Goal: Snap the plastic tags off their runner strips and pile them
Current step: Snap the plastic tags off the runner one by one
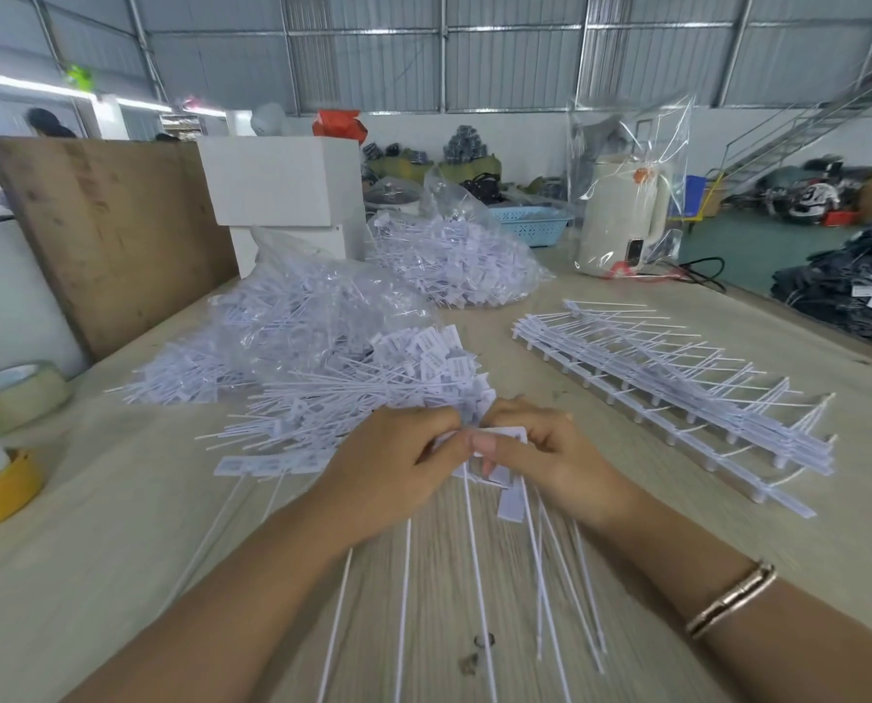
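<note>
While gripping a cluster of white plastic tags (500, 451) between them, met at the near middle of the counter (119, 575): left hand (398, 464) and right hand (550, 459), thumbs nearly touching, fingers curled round the flat tag heads. Trailed toward the near edge of the counter from under both hands: the tags' long thin tails (474, 575), fanned out across the wood grain. Wore a gold bangle (730, 598) on the right wrist.

Lay just beyond the hands on the counter: a loose pile of separated tags (373, 393), heads and tails jumbled. Sat farther back on the counter, behind that pile: two clear plastic bags of tags (312, 317), one nearer and left, the other (454, 261) farther and right. Rested to the right of the hands, well apart from them: a stack of runner strips (677, 393) with tags attached, running diagonally across the counter.

Stood at the far side of the counter: a white box (282, 180), a leaning wooden board (109, 230), and a cream kettle-like appliance (621, 215) wrapped in clear plastic. Sat at the counter's left edge: a roll of tape (18, 393) and a yellow-rimmed object (3, 484).
</note>
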